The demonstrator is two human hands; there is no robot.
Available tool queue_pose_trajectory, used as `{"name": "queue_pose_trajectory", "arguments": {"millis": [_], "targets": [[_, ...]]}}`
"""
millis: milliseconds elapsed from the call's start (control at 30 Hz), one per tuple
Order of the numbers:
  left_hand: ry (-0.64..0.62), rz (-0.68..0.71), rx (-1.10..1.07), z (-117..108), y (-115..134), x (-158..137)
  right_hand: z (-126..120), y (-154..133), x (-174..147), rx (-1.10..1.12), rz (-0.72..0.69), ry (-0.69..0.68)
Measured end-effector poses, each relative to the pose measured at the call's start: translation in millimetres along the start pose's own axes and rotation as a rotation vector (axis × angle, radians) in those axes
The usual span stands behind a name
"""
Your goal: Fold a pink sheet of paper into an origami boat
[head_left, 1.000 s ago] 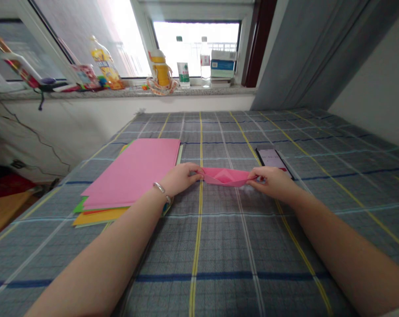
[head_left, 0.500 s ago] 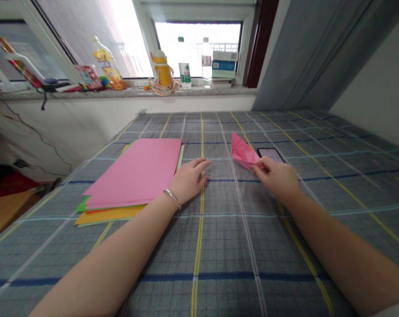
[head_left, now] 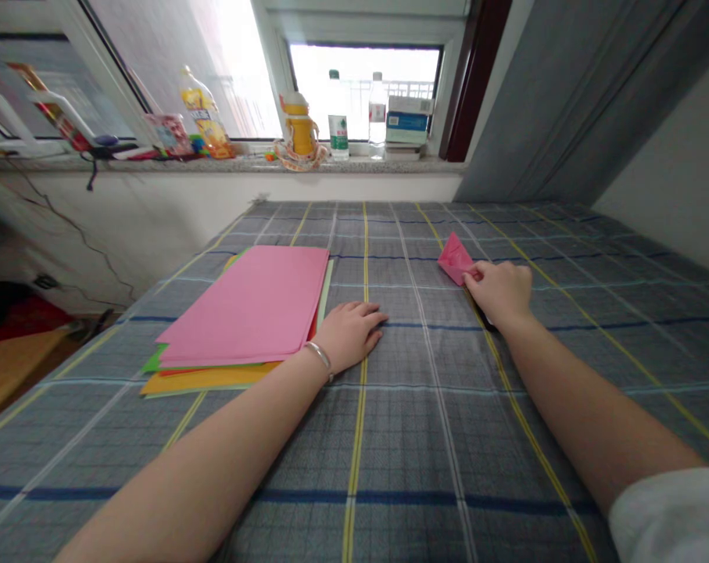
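Between the fingertips of my right hand (head_left: 499, 291) is one end of a small folded pink paper shape (head_left: 455, 258), perhaps a paper boat, its pointed part standing up to the left of the fingers. Beneath that hand lies a phone (head_left: 488, 321), mostly covered; only a dark edge shows. My left hand (head_left: 352, 335), with a silver bangle at the wrist, lies palm down on the checked cloth (head_left: 401, 438), fingers extended and holding nothing. Just left of it is a stack of coloured paper (head_left: 248, 305), pink on top with green, orange and yellow edges showing below.
Along the windowsill (head_left: 248, 165) stand a yellow cup (head_left: 299, 133), an orange drink bottle (head_left: 206, 117), two clear bottles and some stacked boxes (head_left: 408, 123). A grey curtain (head_left: 553, 102) hangs at the right. Cables run down the wall at the left.
My right hand has carried the folded pink paper to the right and slightly away, now covering most of the phone. My left hand sits a little lower in view, and the view has shifted slightly.
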State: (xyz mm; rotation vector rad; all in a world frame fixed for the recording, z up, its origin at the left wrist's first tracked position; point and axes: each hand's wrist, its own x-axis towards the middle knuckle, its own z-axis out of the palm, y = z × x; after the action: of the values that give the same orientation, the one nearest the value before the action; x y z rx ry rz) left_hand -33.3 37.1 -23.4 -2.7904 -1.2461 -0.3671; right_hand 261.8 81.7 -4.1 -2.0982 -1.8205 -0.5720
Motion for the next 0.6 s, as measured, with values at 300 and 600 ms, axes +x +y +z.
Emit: {"name": "queue_pose_trajectory", "arguments": {"millis": [300, 600], "targets": [[-0.014, -0.002, 0.030, 2.5, 0.9, -0.7, 10.7, -5.0, 5.5, -0.040, 0.006, -0.038], [-0.027, -0.012, 0.043, 0.6, 4.9, -1.0, 1.6, -0.3, 2.2, 0.191, 0.072, 0.003]]}}
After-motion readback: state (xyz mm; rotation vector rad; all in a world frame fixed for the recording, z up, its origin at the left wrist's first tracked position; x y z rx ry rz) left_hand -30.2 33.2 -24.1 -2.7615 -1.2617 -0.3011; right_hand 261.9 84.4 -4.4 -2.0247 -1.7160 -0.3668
